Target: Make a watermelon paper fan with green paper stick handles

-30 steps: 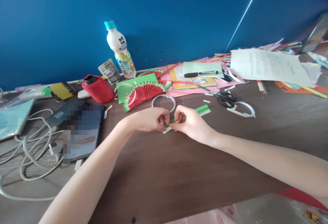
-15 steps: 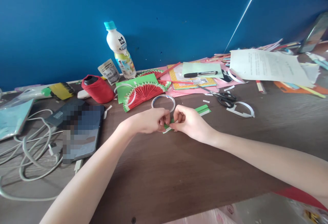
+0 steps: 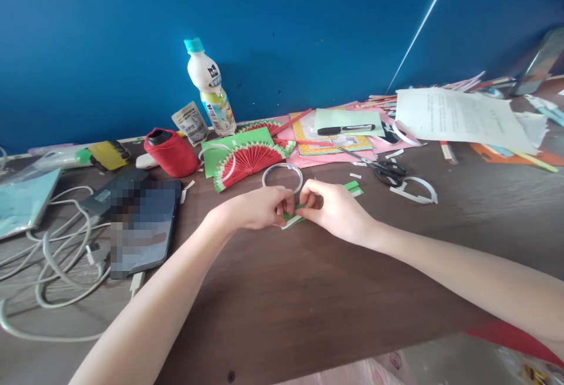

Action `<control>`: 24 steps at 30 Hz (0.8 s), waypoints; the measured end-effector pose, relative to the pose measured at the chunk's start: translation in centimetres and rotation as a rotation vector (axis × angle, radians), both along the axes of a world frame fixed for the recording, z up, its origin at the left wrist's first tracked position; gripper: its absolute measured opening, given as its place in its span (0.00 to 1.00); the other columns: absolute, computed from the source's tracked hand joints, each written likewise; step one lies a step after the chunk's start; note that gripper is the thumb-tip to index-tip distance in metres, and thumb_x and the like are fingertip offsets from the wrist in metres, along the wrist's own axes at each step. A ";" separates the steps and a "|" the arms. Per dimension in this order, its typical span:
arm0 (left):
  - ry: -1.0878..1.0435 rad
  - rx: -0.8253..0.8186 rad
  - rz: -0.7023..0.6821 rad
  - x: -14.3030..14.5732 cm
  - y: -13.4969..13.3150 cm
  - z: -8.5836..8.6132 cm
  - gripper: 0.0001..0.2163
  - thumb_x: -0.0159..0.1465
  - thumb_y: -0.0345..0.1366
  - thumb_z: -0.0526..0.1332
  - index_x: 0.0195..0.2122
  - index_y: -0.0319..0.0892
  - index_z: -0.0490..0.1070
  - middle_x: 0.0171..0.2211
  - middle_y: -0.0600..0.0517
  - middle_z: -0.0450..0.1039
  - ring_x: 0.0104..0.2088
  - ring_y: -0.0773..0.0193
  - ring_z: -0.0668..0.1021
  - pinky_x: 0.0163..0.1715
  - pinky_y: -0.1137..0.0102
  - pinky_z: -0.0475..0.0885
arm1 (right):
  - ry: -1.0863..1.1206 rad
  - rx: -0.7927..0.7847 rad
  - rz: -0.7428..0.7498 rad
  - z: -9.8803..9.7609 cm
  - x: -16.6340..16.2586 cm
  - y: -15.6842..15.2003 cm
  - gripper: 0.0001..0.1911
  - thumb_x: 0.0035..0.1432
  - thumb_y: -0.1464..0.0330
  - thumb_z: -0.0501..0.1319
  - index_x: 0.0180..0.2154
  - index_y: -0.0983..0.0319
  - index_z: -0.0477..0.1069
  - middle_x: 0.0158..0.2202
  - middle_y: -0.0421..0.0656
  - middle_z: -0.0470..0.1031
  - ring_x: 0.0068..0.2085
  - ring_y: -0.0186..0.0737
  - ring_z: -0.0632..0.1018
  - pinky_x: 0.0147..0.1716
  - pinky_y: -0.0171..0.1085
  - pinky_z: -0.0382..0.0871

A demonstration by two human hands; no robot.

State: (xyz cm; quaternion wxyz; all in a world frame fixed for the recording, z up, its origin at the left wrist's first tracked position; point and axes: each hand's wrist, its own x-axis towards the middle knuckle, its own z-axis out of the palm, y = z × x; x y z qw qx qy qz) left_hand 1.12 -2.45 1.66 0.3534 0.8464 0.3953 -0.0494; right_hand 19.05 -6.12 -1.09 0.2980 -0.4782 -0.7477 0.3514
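A narrow folded green paper strip (image 3: 353, 187) with a white band along its edge lies slantwise on the brown table. At its left end, my left hand (image 3: 268, 206) has its fingers closed on the strip. My right hand (image 3: 333, 211) pinches the same strip a little further right, thumb against forefinger, and covers its middle. Just behind the hands lies a roll of tape (image 3: 282, 165) in a thin ring. A pleated red fan with a green-and-white rim (image 3: 250, 160) rests behind that, over a green paper sheet (image 3: 212, 158).
Black scissors (image 3: 390, 170) and a curled white strip (image 3: 419, 190) lie to the right. At left are a phone (image 3: 161, 226), white cables (image 3: 44, 255) and a red thread spool (image 3: 173, 156). A bottle (image 3: 211, 88) stands by the blue wall, and papers (image 3: 458, 114) fill the back right.
My right hand has slid slightly right along the green strip, and more of the strip shows between my hands. My left hand stays at the left end. The view has shifted a little.
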 end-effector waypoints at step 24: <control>0.024 0.007 0.014 0.1 -0.2 0.3 0.08 0.51 0.32 0.57 0.33 0.41 0.64 0.31 0.54 0.66 0.30 0.67 0.69 0.27 0.73 0.62 | -0.244 0.178 0.123 -0.1 0.0 0.0 0.10 0.50 0.76 0.58 0.25 0.60 0.57 0.27 0.39 0.66 0.31 0.36 0.66 0.30 0.35 0.58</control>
